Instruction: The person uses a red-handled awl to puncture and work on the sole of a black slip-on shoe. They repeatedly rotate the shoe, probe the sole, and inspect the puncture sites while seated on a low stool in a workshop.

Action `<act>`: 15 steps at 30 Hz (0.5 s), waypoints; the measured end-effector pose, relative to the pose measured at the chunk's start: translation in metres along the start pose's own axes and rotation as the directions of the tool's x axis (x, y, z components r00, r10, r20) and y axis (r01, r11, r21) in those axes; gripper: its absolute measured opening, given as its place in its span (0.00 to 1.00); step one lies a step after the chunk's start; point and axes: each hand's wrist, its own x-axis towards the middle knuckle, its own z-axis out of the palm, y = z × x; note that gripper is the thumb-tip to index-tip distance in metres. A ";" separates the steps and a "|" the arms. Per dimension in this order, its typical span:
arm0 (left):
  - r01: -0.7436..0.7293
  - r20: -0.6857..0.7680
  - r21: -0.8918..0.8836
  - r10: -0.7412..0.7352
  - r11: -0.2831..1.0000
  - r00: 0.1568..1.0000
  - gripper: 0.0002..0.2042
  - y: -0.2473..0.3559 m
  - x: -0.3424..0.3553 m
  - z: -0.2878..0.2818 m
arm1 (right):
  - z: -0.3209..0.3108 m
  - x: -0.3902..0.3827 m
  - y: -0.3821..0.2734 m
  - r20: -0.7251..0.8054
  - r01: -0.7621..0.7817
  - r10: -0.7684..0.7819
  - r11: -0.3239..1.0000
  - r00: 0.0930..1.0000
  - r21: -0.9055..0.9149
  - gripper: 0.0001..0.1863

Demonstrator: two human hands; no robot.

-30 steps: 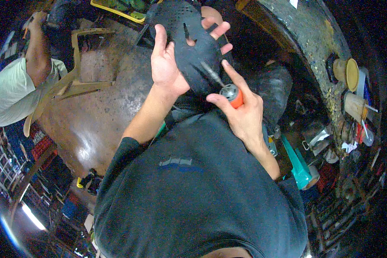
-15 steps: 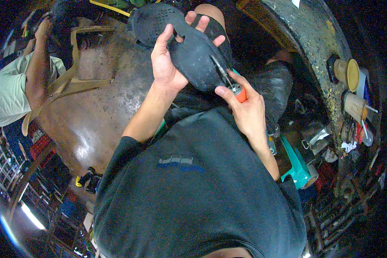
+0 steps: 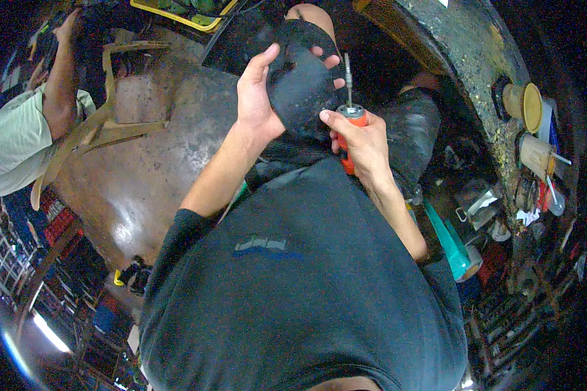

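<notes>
My left hand [image 3: 257, 98] grips a black rubbery sheet-like part [image 3: 303, 81] with cut-out holes, held up in front of my chest. My right hand [image 3: 362, 140] is closed around an orange-handled screwdriver [image 3: 347, 120]. Its metal shaft points upward just right of the black part, apart from it. My thumb and fingers of the left hand wrap both faces of the part.
A person in a light shirt [image 3: 10, 140] works at the far left beside a wooden frame [image 3: 104, 124]. A curved, grimy bench edge [image 3: 476, 85] at right carries cups [image 3: 525, 104] and small tools. A teal-handled tool [image 3: 453, 244] lies at lower right. A yellow tray [image 3: 176, 10] sits at top.
The screwdriver tip was against the black part; now my right hand has pulled it back to the right with the shaft pointing up. The part has shifted slightly upward.
</notes>
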 end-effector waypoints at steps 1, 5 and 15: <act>-0.011 0.023 0.007 0.011 1.000 1.000 0.33 -0.007 -0.004 -0.002 | -0.001 0.001 0.002 -0.011 -0.014 0.015 0.998 1.000 0.058 0.17; -0.140 -0.071 0.255 0.163 0.957 0.984 0.26 -0.052 -0.022 -0.007 | -0.009 0.007 0.002 0.010 -0.052 0.051 0.988 0.999 0.148 0.16; 0.235 -0.248 0.870 0.028 -0.433 0.968 0.21 0.020 -0.064 0.047 | -0.051 0.010 -0.062 0.165 0.445 -0.431 0.705 0.887 -0.552 0.15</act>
